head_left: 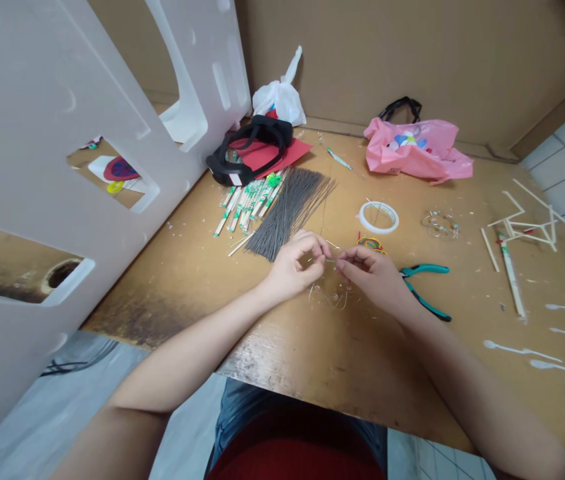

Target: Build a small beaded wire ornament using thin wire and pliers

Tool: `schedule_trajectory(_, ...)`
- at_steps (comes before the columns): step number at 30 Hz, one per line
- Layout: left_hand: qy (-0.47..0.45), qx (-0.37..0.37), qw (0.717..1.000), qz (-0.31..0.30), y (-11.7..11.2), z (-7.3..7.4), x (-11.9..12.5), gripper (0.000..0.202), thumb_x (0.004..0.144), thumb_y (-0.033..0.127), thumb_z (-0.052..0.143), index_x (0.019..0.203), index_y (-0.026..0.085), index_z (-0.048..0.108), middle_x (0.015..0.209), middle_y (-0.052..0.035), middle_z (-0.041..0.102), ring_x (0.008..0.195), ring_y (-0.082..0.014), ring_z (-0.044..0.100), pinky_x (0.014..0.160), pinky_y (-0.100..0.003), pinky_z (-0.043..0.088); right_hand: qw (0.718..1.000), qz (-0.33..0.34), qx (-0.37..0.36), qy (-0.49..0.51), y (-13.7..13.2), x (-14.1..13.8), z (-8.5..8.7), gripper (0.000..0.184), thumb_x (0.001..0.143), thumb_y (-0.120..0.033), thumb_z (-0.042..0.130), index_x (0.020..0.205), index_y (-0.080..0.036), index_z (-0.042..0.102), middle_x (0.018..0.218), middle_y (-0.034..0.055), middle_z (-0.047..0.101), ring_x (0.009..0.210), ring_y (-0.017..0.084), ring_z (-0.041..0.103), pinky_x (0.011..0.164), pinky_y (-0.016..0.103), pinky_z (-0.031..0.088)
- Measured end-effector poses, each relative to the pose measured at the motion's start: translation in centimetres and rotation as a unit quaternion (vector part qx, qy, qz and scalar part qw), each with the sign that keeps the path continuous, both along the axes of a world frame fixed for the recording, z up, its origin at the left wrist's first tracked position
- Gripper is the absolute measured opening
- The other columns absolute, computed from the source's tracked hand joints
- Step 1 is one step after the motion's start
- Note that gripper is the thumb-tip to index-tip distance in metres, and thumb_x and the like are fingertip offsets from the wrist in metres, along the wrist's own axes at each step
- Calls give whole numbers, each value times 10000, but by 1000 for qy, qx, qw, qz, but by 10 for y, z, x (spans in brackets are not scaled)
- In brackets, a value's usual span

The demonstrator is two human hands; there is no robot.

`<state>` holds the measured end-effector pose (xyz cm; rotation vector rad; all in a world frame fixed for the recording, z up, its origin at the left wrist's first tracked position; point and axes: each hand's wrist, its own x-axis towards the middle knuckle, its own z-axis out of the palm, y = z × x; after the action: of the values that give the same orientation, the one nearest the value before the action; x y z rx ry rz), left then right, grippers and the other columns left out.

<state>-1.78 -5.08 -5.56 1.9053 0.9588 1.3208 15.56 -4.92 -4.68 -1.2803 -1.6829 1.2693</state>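
Note:
My left hand (295,267) is closed, thumb and fingers pinching a thin wire (331,259). Facing it a short distance away, my right hand (375,275) pinches the same wire between thumb and forefinger. Below the fingers hangs a loose loop of fine wire with small clear beads (335,298), partly hidden by the hands. Pliers with teal handles (427,269) lie spread beside my right wrist, their jaws out of sight behind it. Several coloured rubber bands (371,244) sit just beyond my right fingers. A bundle of grey wires (282,213) lies past my left hand.
A white tape roll (395,218) and a beaded wire ring (439,225) lie further back. Wrapped chopsticks (247,207), a black headset strap (242,175) and a pink bag (422,157) stand behind. Joined sticks (529,227) lie right; a white plastic panel (112,87) rises left.

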Motion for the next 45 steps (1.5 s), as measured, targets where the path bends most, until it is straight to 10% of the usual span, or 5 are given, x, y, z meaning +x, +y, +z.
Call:
schedule_trajectory(8, -99, -96, 988, -74, 1, -2, 0, 118, 789, 184, 550, 692, 161, 485, 800, -36, 596, 785, -135, 544, 769, -293, 406, 1000, 16, 19, -10, 0, 2, -2, 161, 769, -323, 561, 838, -181, 596, 717, -3, 589, 575, 104, 504, 540, 256, 414)
schedule_trajectory(21, -361, -368, 849, -112, 2, -9, 9, 222, 705, 302, 713, 737, 131, 576, 805, -31, 663, 773, -125, 610, 712, -261, 452, 1000, 0, 4, 25, -1, 2, -3, 132, 730, -281, 562, 820, -184, 559, 693, -4, 619, 618, 127, 590, 610, 291, 465)
schedule_trajectory(31, -293, -321, 897, -87, 3, -5, 5, 195, 711, 315, 701, 738, 131, 641, 723, -13, 629, 657, -88, 546, 566, -208, 424, 999, -11, -1, 36, -2, 1, 1, 118, 724, -274, 575, 807, -191, 570, 686, -6, 640, 643, 132, 608, 642, 303, 487)
schedule_trajectory(38, -390, -403, 819, -121, 3, -5, 5, 173, 676, 274, 728, 728, 125, 657, 768, -19, 644, 641, -74, 555, 625, -213, 435, 998, -20, -6, 55, -4, 1, 5, 128, 729, -295, 596, 805, -192, 587, 688, -4, 650, 643, 129, 610, 659, 307, 489)
schedule_trajectory(45, -377, -343, 844, -167, 0, -1, 3, 152, 732, 228, 657, 843, 126, 676, 847, -32, 631, 602, -62, 509, 638, -233, 419, 996, -34, -44, 75, -5, 0, 11, 158, 721, -316, 619, 812, -187, 609, 688, -5, 652, 625, 121, 600, 647, 299, 489)
